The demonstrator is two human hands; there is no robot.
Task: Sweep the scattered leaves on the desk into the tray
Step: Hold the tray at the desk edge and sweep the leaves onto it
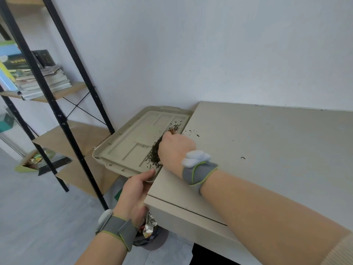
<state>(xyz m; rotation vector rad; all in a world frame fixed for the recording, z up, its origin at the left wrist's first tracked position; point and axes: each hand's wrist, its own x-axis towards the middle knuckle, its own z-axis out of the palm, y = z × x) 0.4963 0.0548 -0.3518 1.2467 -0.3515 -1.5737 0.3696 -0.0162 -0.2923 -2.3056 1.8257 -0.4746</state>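
Note:
A beige plastic tray (pixel 131 134) is held level against the left edge of the pale desk (pixel 267 146). My left hand (pixel 133 192) grips the tray's near corner, thumb on top of the rim. My right hand (pixel 174 148) hovers over the seam between desk and tray, fingers curled round a small brown tool (pixel 172 131) whose tip pokes out past the knuckles. A dark heap of dry leaves (pixel 154 156) lies in the tray's right side, partly hidden by that hand. Loose leaf bits (pixel 192 132) remain near the desk edge, and one more (pixel 243 157) lies further right.
A black-framed shelf unit (pixel 57 111) with stacked books (pixel 42 81) stands to the left. Under the desk corner sits a bin with a dark bag and foil wrapper (pixel 150 226). The white wall runs right behind the desk and tray.

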